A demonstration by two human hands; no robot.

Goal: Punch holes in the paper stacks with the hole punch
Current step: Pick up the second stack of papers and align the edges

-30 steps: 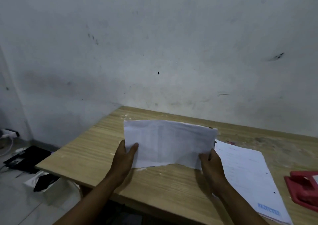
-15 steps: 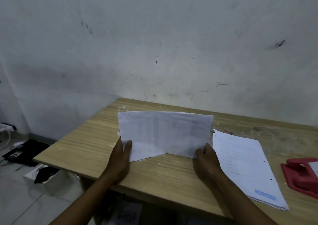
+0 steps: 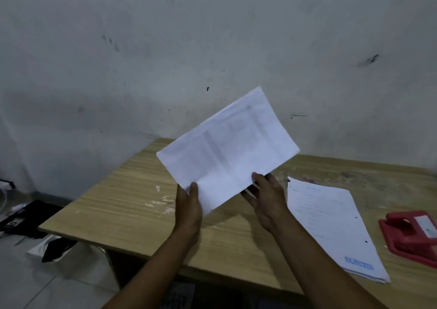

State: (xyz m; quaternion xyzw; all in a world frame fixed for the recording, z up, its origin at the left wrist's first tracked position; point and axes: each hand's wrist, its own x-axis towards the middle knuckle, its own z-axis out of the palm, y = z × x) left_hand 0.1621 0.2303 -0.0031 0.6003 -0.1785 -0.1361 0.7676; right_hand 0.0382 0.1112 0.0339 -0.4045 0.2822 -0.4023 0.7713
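— Head view: where's your stack?
— Your paper stack [image 3: 227,148] is lifted over the table [image 3: 132,204], tilted; left hand [image 3: 189,209] and right hand [image 3: 267,197] each pinch its near edge.
— How will it handle?
— Likely light and floppy; support both ends toward the hole punch [image 3: 411,235].

print on paper stack [image 3: 331,223] and held sheets [image 3: 227,150] illegible
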